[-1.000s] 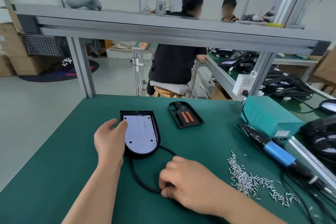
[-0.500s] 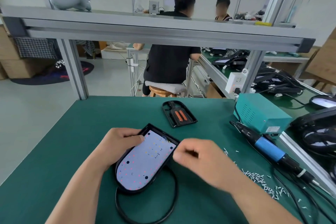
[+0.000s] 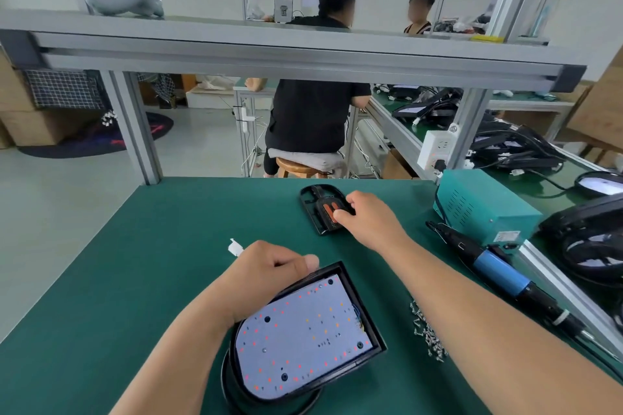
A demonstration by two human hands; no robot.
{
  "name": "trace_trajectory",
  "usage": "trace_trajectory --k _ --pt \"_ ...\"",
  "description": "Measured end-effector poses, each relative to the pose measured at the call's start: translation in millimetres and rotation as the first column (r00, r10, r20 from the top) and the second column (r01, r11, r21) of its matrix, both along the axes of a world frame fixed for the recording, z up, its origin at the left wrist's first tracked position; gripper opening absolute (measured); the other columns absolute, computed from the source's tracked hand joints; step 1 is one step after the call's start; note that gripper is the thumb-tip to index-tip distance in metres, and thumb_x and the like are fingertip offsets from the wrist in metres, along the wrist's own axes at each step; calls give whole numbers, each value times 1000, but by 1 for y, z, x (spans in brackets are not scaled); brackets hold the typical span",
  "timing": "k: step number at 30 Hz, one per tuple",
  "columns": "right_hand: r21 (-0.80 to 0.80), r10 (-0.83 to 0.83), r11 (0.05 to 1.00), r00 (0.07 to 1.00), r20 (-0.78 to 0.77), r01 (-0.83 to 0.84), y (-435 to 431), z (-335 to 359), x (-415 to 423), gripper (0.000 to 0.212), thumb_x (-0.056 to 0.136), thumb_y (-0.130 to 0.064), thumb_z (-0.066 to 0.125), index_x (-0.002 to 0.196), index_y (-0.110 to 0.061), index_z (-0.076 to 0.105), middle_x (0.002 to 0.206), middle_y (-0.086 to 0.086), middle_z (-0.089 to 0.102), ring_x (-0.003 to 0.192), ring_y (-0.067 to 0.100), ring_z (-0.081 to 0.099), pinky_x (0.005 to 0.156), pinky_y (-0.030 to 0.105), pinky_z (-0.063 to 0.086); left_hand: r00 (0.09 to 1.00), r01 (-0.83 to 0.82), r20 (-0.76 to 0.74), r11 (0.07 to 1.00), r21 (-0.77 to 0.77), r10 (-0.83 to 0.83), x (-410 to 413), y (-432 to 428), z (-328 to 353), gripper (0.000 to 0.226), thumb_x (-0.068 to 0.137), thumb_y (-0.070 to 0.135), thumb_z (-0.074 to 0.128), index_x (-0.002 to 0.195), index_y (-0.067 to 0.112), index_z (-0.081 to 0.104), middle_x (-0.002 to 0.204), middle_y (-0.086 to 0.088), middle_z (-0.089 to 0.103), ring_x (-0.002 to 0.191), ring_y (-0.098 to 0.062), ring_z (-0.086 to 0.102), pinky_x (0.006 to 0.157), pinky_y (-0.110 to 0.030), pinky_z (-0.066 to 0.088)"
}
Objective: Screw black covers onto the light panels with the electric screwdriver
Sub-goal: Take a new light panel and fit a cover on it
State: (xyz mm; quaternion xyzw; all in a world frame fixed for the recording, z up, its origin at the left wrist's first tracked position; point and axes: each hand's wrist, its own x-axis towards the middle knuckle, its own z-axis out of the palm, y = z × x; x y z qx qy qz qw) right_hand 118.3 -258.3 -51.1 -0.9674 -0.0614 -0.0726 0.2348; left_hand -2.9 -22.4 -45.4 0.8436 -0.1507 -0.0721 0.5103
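The light panel (image 3: pixel 303 337), a black D-shaped plastic housing carrying a pale board dotted with red and orange LEDs, is sitting close to the person at the near side of the green bench mat (image 3: pixel 135 263). It is tipping up on its coiled black cable (image 3: pixel 229 377). The left hand (image 3: pixel 269 274) is grasping the panel's far corner, with its fingers curling over the rim and its thumb pressing on top.

A second ago the panel was lying flat farther out on the mat, and half a second ago both hands were on it. Now the right hand (image 3: pixel 369 217) has left it and is reaching forward to the black cover (image 3: pixel 310 204), a flat plastic piece with two orange strips, lying farther back on the mat. Its fingers and thumb are curling around the cover's near end, seemingly taking hold. This is suggesting that the panel is now placed and the cover is being fetched to go on it.

The electric screwdriver (image 3: pixel 495 266), with a blue and black barrel, is lying untouched to the right beside a teal metal power box (image 3: pixel 485 209). Small silver screws (image 3: pixel 428 333) are lying scattered nearby. No fastening is happening yet.
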Motion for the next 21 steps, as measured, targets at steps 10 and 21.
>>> trace_trajectory --k 10,21 --pt "-253 -5 967 1000 30 13 23 -2 12 33 92 -51 62 91 -19 56 82 -1 62 77 26 62 57 33 43 989 -1 -146 998 -68 -8 4 26 -1 34 79 45 76 87 12 81 93 3 78 80 -12 67 78 -24 49" --pt "8 77 997 995 -59 -77 1 -3 -10 22 83 -38 74 96 -23 67 84 -3 70 75 21 66 58 35 50 957 40 -280 989 -139 -78 1 29 -1 44 73 50 85 103 17 84 107 -12 80 96 -39 68 83 -48 46"
